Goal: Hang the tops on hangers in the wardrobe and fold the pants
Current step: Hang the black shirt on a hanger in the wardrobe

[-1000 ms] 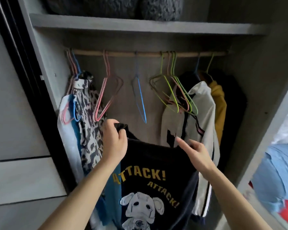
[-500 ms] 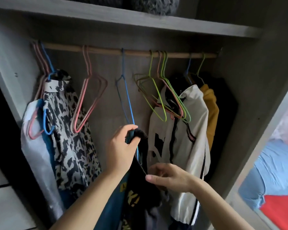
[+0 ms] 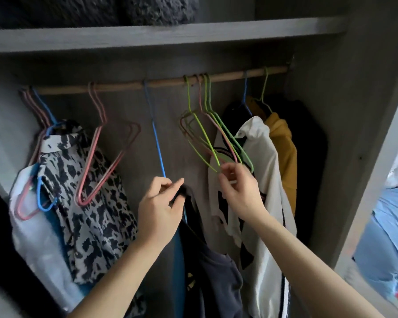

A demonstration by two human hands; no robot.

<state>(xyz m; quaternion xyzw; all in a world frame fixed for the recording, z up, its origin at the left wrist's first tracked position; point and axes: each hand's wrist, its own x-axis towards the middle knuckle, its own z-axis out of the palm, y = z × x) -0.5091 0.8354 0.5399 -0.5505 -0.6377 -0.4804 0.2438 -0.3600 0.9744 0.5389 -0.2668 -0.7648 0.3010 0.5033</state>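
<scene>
Head view: our left grip [image 3: 161, 203] clutches the dark top [image 3: 211, 271] against the blue hanger [image 3: 157, 145], low under the rail [image 3: 228, 77]; our right grip [image 3: 239, 189] pinches a green hanger [image 3: 204, 138]. We should unhook it cleanly, then feed it through the collar.

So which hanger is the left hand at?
The lone blue hanger, between pink hangers and green hangers; the left hand holds the dark shirt against it.
</scene>
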